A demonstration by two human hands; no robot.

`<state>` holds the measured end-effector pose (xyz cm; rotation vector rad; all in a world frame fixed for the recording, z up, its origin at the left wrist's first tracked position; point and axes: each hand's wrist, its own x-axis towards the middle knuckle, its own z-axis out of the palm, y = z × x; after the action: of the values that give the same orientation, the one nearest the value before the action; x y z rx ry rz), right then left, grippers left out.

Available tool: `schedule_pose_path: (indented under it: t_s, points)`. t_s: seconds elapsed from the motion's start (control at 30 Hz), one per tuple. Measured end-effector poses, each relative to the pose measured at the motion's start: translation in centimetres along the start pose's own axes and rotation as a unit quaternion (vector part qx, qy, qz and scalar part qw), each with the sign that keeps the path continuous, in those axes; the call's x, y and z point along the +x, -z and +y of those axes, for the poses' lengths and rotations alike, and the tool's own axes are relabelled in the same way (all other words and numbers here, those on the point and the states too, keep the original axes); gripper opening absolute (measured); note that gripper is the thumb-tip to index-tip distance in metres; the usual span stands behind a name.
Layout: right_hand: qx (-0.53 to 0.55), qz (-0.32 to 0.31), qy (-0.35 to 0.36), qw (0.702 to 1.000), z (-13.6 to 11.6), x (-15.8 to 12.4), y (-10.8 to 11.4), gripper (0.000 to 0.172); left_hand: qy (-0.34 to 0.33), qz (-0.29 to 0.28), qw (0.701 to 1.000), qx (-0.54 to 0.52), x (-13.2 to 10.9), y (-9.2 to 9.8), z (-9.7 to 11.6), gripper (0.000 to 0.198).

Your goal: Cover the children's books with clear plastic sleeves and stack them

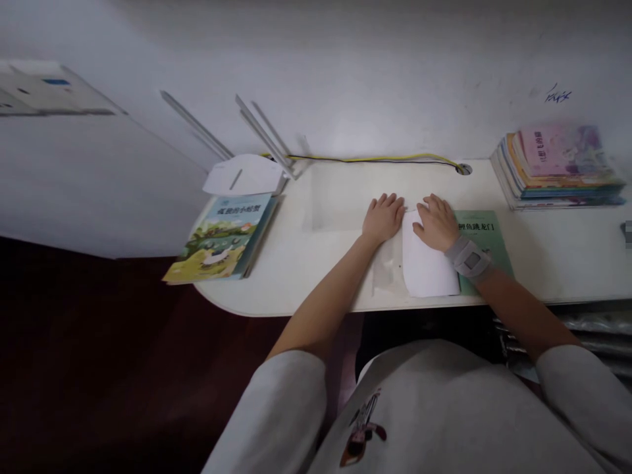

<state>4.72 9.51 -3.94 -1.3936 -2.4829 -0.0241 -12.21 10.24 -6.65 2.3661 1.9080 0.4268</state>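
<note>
A green book [491,238] lies on the white desk, partly under my right forearm. A white sheet or folded flap [429,270] covers its left side; I cannot tell whether it is joined to the book. My right hand [437,222], with a grey band [467,257] on the wrist, rests on the top of this white sheet with its fingers spread. To the left of the sheet, my left hand [384,218] lies flat with fingers stretched out. Under and beside the left wrist a clear plastic film [386,271] shows faintly on the desk.
A white router [241,174] with raised antennas stands at the back left. In front of it, picture books [222,240] overhang the desk's rounded edge. A stack of books [563,161] is at the back right. Yellow and black cables [375,158] run along the wall into a hole.
</note>
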Motion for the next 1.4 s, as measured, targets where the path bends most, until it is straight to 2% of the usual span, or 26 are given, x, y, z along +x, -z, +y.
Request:
schedule_pose_path:
  t_s: [0.17, 0.3, 0.37, 0.5, 0.73, 1.0, 1.2, 1.3, 1.4]
  points:
    - [0.052, -0.013, 0.001, 0.999, 0.6, -1.0, 0.6, 0.044, -0.003, 0.001, 1.000, 0.000, -0.2, 0.1, 0.1, 0.047]
    - [0.090, -0.042, 0.083, 0.992, 1.8, -5.0, 2.1, 0.057, 0.002, -0.003, 1.000, -0.006, -0.2, 0.3, 0.3, 0.048]
    - [0.077, -0.070, 0.119, 0.987, 2.1, -7.2, 2.7, 0.057, 0.001, 0.000, 1.000, -0.008, -0.1, 0.2, 0.3, 0.048]
    - [0.024, -0.093, 0.107, 0.990, 1.5, -9.3, 3.1, 0.054, -0.005, 0.001, 1.000, -0.013, 0.0, 0.0, 0.1, 0.051]
    - [0.002, -0.083, 0.110, 0.990, -0.4, -8.4, 2.8, 0.054, -0.009, 0.007, 1.000, -0.009, -0.1, 0.1, 0.1, 0.052]
    - [-0.021, -0.125, 0.150, 0.981, -0.5, -8.9, 4.2, 0.045, 0.000, -0.005, 1.000, -0.008, -0.1, 0.3, 0.3, 0.049]
    - [0.016, -0.101, 0.163, 0.981, -0.8, -8.7, 4.1, 0.035, 0.000, -0.006, 1.000, -0.008, -0.1, 0.2, 0.2, 0.049]
    - [0.016, -0.071, 0.132, 0.988, -0.5, -7.0, 3.8, 0.033, -0.007, -0.007, 1.000, -0.005, -0.1, 0.2, 0.2, 0.048]
    - [0.003, -0.031, 0.054, 0.998, 0.4, -4.3, 2.8, 0.043, -0.008, -0.002, 1.000, -0.004, -0.2, 0.2, 0.1, 0.049]
